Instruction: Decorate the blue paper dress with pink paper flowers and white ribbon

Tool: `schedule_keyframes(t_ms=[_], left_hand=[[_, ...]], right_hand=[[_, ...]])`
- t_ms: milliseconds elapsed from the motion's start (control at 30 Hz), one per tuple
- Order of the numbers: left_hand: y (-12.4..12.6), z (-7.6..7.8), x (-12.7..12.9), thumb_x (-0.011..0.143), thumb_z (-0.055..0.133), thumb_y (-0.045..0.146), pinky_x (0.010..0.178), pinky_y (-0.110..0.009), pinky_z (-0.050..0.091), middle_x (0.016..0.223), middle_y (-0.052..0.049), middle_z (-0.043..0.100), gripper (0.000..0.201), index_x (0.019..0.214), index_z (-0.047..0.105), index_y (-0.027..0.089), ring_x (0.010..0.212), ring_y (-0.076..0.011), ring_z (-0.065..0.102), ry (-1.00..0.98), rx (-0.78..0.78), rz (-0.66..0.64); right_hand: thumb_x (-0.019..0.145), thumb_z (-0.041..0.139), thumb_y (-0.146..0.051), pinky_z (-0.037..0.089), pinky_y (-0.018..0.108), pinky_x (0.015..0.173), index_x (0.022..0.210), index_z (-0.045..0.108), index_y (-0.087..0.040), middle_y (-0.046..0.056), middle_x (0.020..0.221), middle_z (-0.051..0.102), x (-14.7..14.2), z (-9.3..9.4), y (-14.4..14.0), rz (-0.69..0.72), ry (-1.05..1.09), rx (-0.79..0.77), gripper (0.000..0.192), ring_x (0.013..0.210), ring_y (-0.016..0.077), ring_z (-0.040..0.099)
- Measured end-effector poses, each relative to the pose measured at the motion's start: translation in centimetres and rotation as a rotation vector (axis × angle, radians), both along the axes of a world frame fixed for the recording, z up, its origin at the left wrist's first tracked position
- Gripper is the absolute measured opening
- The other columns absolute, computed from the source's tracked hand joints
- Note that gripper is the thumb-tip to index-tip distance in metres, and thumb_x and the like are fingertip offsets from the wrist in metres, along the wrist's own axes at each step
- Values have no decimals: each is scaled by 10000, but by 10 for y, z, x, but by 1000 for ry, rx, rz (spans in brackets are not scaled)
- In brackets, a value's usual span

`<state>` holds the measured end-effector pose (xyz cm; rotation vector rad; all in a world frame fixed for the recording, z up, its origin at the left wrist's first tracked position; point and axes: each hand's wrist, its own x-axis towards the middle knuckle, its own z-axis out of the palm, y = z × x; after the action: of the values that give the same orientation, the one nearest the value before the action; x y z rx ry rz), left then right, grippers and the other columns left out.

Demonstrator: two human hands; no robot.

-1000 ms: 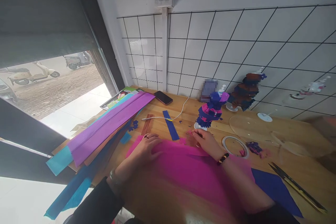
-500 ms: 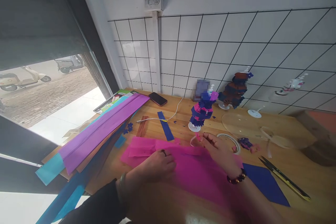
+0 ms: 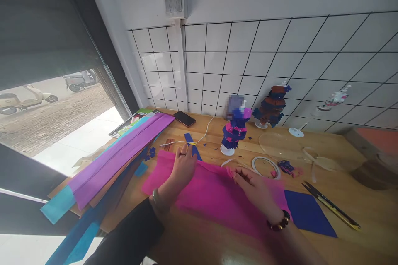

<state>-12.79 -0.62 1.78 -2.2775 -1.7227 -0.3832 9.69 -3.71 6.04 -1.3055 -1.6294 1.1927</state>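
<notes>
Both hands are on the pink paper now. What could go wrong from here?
The pink crepe paper looks thin; with the left hand pressing it flat and the right hand at its far edge, a hard pull might tear it. The scissors lie close beside the right forearm, and a sweep could knock them. The paper figure stands just beyond and could tip.

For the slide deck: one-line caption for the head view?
Both hands, left hand and right hand, press flat on pink crepe paper on a wooden table.
</notes>
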Motion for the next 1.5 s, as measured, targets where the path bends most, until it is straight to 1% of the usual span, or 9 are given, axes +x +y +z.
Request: schedule_keyframes(t_ms=[200,333,433,533,700,833,933,1267,1500], left_hand=[[9,18,13,783,507,158,873,-409,378,1087,-102,557,229,1001,575,180,1078,-249,465,-159,-18,-10],[9,31,33,804,501,237,790,-337,421,890,-53,622,156,908,604,183,894,-189,544,-555,-109,-138],[7,42,53,808,487,301,648,-279,425,744,-21,635,183,780,619,179,708,-149,551,-873,-308,-230],[3,54,71,806,488,347,574,-252,392,704,-17,629,231,747,624,170,637,-131,527,-1042,-380,-243],[-5,70,93,834,450,384,642,-260,385,710,-24,609,308,709,640,177,718,-146,523,-1060,-319,-356],[-3,72,104,843,425,421,672,-265,400,742,-33,627,359,768,669,169,739,-153,534,-1182,-497,-444],[3,66,109,782,532,399,725,-271,426,809,-48,652,297,848,677,149,776,-158,560,-1410,-680,-448],[13,62,105,709,604,292,638,-233,416,687,-36,614,181,706,658,120,639,-102,525,-1653,-840,-366],[13,59,105,712,604,305,651,-255,432,654,-26,614,192,724,668,124,655,-123,548,-1586,-801,-374]], right_hand=[[715,582,-517,322,230,508,653,541,-180,-23,580,438,2,-5,-3,-51,221,-132,345,534,103,374],[685,639,-463,335,226,489,689,541,-182,-15,601,457,5,-2,-3,-136,471,-271,298,531,103,396],[711,617,-456,357,237,482,707,539,-183,-6,601,467,6,2,-1,-124,541,-267,284,526,112,418],[765,547,-486,376,249,500,682,528,-184,-6,579,475,7,7,1,-167,386,-114,314,521,120,437],[845,466,-400,425,286,631,815,581,-205,43,777,591,12,11,1,-310,-50,351,229,719,179,542],[867,440,-252,436,343,721,868,581,-206,75,851,607,18,9,3,-319,-289,665,148,806,206,557],[855,456,-206,442,379,757,902,586,-202,87,879,615,20,9,4,-317,-358,763,139,833,217,559],[781,570,-379,518,347,742,998,526,-210,79,937,635,15,14,11,-397,141,309,278,856,201,616],[788,548,-358,494,373,774,1048,533,-202,64,888,637,10,14,19,-413,-52,430,303,836,202,607]])
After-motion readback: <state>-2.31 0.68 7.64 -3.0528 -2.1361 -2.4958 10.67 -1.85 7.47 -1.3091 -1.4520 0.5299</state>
